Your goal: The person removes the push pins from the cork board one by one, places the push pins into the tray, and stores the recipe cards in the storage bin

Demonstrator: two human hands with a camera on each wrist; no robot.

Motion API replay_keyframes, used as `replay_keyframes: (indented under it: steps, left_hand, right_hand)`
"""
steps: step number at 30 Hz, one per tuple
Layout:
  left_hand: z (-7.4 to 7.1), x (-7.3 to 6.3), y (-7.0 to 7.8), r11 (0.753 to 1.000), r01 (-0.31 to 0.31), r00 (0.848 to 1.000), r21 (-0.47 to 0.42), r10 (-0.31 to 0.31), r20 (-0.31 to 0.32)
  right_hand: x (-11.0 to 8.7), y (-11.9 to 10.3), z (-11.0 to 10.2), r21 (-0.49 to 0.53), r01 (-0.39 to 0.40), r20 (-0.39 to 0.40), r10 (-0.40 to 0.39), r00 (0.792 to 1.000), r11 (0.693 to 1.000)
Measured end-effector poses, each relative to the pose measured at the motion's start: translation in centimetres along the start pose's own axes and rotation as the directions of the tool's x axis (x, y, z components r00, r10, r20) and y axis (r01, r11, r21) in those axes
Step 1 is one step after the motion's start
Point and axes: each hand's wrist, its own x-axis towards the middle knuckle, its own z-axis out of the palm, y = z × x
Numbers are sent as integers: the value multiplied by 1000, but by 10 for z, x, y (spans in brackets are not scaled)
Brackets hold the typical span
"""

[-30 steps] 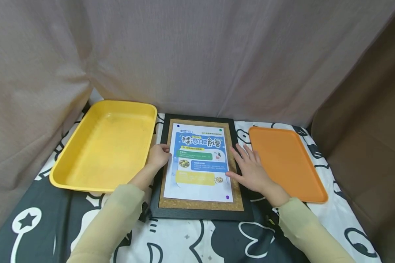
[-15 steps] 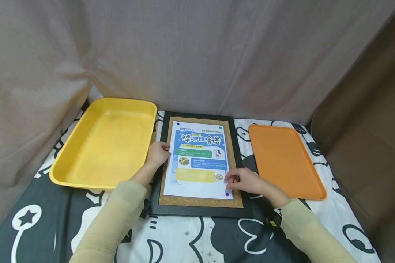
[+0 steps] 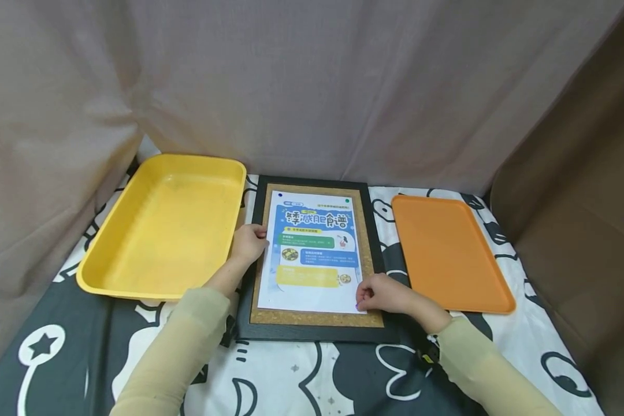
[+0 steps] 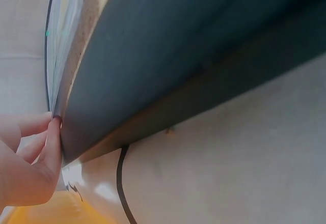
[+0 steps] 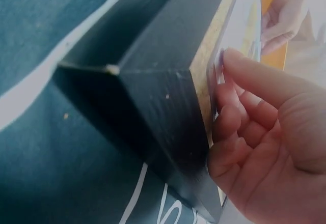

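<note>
A black-framed cork board (image 3: 312,319) lies on the table with a printed sheet (image 3: 307,296) on it. Over the sheet's lower right corner, my right hand (image 3: 387,292) pinches a purple push pin (image 5: 222,57); only a sliver of it shows beside the fingertip. My left hand (image 3: 248,244) grips the left side of the frame, its fingertips close to the sheet's left edge. In the left wrist view, the thumb and finger of that left hand (image 4: 35,150) meet at the frame's edge. A dark pin (image 3: 280,195) and a green pin (image 3: 347,200) mark the sheet's upper corners.
A deep yellow tray (image 3: 158,294) stands left of the board, and a flat orange tray (image 3: 449,254) lies to its right. Patterned cloth (image 3: 291,381) covers the table. Grey curtain (image 3: 312,86) hangs close behind, with a brown one (image 3: 572,219) on the right.
My right hand has come down from beside the sheet's right edge, spread fingers closing into a pinch over the purple pin at the lower corner. The left hand stays in place.
</note>
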Motion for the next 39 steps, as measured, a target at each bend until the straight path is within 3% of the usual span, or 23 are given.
replay_keyframes:
  steps: [17,25,31,34,39]
  left_hand:
    - [1,-1,-1,1000,12,1000,6,-12,-19]
    - [-1,0,0,1000,17,1000,13,-16,-12]
    - [0,-1,0,1000,13,1000,12,-13,-8]
    - [1,-1,0,1000,16,1000,11,-16,-4]
    - [2,-1,0,1000,11,1000,14,-11,-7]
  right_hand:
    - [7,-8,-4,-1,-47,90,47,995,999]
    - [14,-20,-8,-110,-19,142,34,989,994]
    - [22,-36,-16,-232,3,277,63,959,973]
    - [26,-38,-21,-221,13,355,68,932,975]
    - [31,-34,-26,-182,-47,427,122,896,982]
